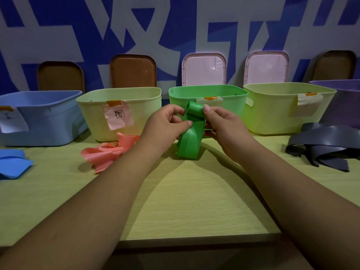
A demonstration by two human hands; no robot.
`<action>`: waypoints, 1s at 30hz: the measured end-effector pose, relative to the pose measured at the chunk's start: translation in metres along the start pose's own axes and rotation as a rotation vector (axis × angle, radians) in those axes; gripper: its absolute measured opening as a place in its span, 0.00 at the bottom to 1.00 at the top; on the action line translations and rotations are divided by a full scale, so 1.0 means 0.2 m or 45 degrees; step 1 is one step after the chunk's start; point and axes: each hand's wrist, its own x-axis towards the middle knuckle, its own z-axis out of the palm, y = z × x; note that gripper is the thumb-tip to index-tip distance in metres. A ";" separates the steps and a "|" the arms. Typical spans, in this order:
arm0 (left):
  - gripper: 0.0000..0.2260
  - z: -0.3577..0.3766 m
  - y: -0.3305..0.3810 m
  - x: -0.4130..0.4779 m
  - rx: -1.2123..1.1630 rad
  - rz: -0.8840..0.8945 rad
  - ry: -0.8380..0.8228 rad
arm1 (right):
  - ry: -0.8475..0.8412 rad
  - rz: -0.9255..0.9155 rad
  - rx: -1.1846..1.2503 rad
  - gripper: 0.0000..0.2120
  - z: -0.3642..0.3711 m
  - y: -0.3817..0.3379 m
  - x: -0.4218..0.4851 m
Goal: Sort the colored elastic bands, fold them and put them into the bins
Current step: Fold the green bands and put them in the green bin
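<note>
Head view, frame centre: pinching a wide green elastic band (pixel 190 145) with left grip (pixel 165 123) and right grip (pixel 222 123); likely risking springy folds slipping loose, unrolling.

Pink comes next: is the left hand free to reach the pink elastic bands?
Probably not yet: the left hand pinches the green elastic band, though the pink elastic bands lie uncovered beside its forearm.

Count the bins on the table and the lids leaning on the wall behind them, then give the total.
Bins: 5
Lids: 5
Total: 10
</note>
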 end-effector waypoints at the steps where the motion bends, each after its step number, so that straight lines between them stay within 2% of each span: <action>1: 0.12 0.00 0.00 0.00 0.013 0.011 0.007 | 0.002 0.009 -0.019 0.16 0.00 0.00 0.00; 5: 0.12 0.00 -0.01 0.00 0.027 0.022 0.020 | 0.005 0.031 -0.054 0.18 0.00 0.00 0.00; 14: 0.13 0.00 0.00 0.00 -0.203 -0.166 -0.055 | -0.005 -0.055 0.021 0.10 -0.01 0.04 0.03; 23: 0.14 0.00 0.01 0.00 -0.374 -0.260 -0.085 | -0.083 -0.039 0.051 0.13 -0.03 0.01 0.02; 30: 0.13 -0.01 0.03 -0.01 -0.507 -0.312 -0.163 | -0.022 -0.088 -0.060 0.16 -0.03 0.01 0.02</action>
